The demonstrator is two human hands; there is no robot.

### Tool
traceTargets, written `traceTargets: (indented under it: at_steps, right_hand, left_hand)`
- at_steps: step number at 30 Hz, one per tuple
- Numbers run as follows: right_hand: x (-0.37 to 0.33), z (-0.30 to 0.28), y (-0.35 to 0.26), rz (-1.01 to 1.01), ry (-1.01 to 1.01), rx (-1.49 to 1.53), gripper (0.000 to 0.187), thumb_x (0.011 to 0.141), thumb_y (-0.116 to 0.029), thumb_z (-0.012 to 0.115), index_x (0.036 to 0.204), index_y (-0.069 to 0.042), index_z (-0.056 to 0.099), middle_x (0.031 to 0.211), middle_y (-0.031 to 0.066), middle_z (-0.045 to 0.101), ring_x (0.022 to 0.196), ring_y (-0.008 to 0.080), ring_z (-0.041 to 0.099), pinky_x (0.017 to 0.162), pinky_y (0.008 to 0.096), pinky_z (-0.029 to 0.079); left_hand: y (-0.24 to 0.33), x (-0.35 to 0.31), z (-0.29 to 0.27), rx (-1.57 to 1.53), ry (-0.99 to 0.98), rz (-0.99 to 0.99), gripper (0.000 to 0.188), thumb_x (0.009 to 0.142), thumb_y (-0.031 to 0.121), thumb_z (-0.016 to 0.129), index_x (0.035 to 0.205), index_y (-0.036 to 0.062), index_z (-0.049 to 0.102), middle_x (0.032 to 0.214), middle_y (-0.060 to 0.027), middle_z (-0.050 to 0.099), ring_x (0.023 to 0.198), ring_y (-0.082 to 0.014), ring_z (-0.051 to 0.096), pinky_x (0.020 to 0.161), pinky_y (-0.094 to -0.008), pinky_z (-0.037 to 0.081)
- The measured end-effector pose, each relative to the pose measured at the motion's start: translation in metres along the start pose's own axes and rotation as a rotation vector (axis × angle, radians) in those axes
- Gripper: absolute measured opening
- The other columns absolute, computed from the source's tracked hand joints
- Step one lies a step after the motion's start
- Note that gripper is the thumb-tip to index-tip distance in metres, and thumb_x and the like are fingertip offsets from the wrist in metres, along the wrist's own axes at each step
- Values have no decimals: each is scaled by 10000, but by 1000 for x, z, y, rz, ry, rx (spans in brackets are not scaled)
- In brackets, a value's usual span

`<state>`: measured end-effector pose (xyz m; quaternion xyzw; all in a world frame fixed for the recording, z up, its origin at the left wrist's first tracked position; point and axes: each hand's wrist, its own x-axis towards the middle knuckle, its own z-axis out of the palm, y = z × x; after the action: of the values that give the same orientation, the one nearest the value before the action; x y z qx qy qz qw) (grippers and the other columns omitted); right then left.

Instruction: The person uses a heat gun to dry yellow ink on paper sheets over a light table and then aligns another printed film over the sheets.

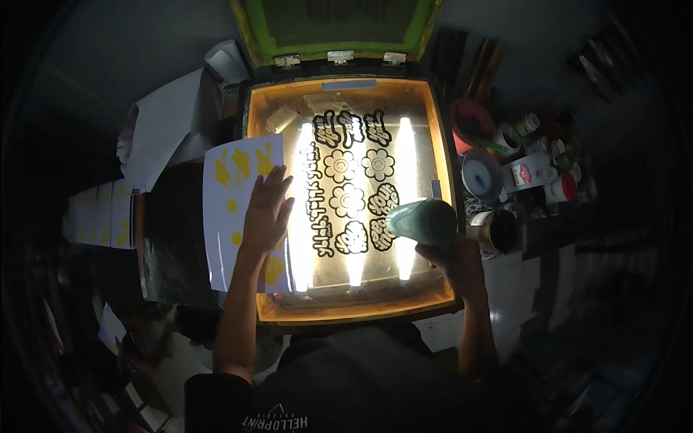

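My left hand (267, 213) lies flat, fingers stretched out, on the right edge of a white sheet (220, 267) with yellow printed shapes. My right hand (456, 261) is closed round a grey-green hair dryer (427, 221), whose nozzle points left over the lit glass. Between my hands is a wooden-framed light box (346, 312) with bright tubes under its glass. Black-outlined flowers (346, 200) and lettering shapes show on it in columns. The white sheet overlaps the box's left edge.
A green-framed printing screen (258, 43) stands raised on hinges behind the box. Tubs, bottles and a red container (468, 121) crowd the right side. A large white paper (173, 115) and more yellow-printed sheets (101, 214) lie left. Another person's arm (155, 345) shows lower left.
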<state>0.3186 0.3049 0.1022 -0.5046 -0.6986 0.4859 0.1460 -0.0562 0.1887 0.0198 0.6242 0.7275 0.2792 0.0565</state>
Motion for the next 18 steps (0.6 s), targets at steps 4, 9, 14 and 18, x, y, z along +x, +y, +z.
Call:
traceTargets:
  at_steps: [4,9,14,18]
  right_hand:
    - [-24,-7,-19,-59,1,-157,279,871,-220,820,1059,-26,754,808,151,728,750,233,741,703,361,565]
    - [-30,-16,-11,-114,-85,-179,282,875,-223,816,1100,-62,761,886,137,753,795,257,756,741,359,588]
    - [-31,-4,-13,-106,-108,-108,301,851,-219,842,1088,-50,765,897,133,764,802,247,755,734,354,586]
    - [-26,10,-16,-189,-181,-170,374,815,-257,889,1072,-16,766,885,134,783,829,196,772,755,357,587]
  left_hand:
    - [3,-1,3,5,35,-41,467,1012,157,629,1452,21,549,1609,-182,449,1526,-330,378,1280,-522,238]
    - [2,-5,3,80,38,-70,522,1022,220,628,1492,24,513,1635,-184,411,1552,-329,330,1291,-526,198]
    - [1,-12,8,111,40,-91,561,1038,293,610,1512,19,488,1644,-198,391,1557,-352,316,1289,-544,182]
    - [5,-17,9,107,24,-124,569,1045,316,600,1514,16,483,1647,-207,381,1557,-359,312,1285,-554,184]
